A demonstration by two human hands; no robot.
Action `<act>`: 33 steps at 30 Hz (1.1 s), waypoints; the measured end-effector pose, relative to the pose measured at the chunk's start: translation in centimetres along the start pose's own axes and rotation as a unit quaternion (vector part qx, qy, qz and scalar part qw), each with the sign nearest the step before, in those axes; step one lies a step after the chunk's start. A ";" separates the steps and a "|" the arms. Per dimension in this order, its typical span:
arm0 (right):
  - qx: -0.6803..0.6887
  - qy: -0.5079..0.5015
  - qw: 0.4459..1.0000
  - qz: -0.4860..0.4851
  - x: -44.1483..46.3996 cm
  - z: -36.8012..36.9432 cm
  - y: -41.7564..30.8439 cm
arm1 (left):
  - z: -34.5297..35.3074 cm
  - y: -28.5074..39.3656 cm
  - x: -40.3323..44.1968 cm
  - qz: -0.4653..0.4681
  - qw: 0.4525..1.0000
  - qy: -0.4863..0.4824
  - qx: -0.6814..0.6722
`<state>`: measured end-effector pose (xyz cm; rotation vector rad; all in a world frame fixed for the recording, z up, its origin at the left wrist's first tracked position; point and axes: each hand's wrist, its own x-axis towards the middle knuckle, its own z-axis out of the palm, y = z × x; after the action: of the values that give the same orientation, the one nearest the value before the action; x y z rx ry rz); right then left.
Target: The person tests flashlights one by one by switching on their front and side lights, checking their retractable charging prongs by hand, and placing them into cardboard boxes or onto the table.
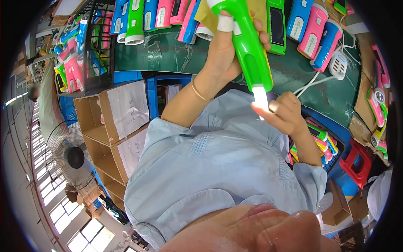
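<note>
My left hand [228,52] is closed around a green flashlight [247,46], its head pointing away from me and its tail toward my chest. White tape wraps the thumb of that hand. At the tail end, a bright white piece [260,97] sticks out of the flashlight. The fingers of my right hand [287,111] are closed at this white piece; glare hides its details. Behind the flashlight lies a yellowish sheet [210,19] on the green table [168,52].
Blue, pink and green flashlights line the table's far side, among them a pink one [313,33]. A white power strip [338,65] with cables sits at the right. A black wire basket [98,63], cardboard compartments [94,117] and a fan [75,157] stand at the left; a red stool [357,164] at the right.
</note>
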<state>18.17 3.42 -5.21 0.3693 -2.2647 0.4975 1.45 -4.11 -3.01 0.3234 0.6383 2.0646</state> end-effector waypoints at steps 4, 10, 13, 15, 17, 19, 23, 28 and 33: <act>0.048 -0.010 0.964 0.261 1.5 -0.6 -0.9 | 0.8 -0.9 -1.2 0.089 0.987 -0.120 0.064; 0.189 -0.195 0.897 0.349 1.1 -0.9 0.0 | 1.5 0.3 -2.3 0.083 0.966 -0.110 0.218; 0.201 -0.090 0.908 0.356 1.6 0.1 0.0 | -0.7 -0.1 -2.0 0.074 0.945 -0.138 0.287; 0.206 -0.045 0.919 0.334 0.2 1.0 0.8 | -1.2 -1.0 -3.0 0.184 0.841 -0.207 0.464; 0.218 -0.050 0.908 0.354 -0.5 1.8 1.4 | 0.3 -0.6 -2.5 0.211 0.747 -0.329 0.538; 0.191 -0.082 0.910 0.359 -0.8 1.8 1.7 | -0.1 -0.8 -2.8 0.205 0.746 -0.356 0.524; 0.208 -0.037 0.905 0.369 0.8 -0.1 1.3 | -0.9 -0.2 -4.3 0.200 0.755 -0.254 0.571; 0.204 0.011 0.870 0.449 -0.5 -0.4 1.2 | -0.4 -1.3 -4.5 0.086 0.849 -0.057 0.519; 0.262 -0.018 0.833 0.487 -0.1 -1.0 1.2 | 0.3 -0.8 -2.7 0.018 0.873 0.011 0.487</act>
<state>18.41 4.93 -4.93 -0.5877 -2.1780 1.6501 3.57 -5.95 -3.15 0.8776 1.6755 1.6193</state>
